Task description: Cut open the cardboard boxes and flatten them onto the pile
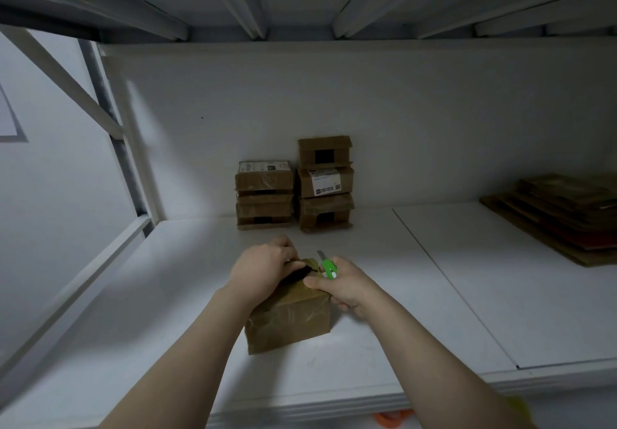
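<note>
Green knife (pixel 329 268) gripped right (pixel 345 290), box (pixel 290 315) seemingly gripped left (pixel 263 270)

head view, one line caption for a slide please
Left hand grips a taped cardboard box on a white shelf while the right hand holds a green cutter at its top

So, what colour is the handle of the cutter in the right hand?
Bright green; the cutter in the right hand shows best in the head view.
</note>
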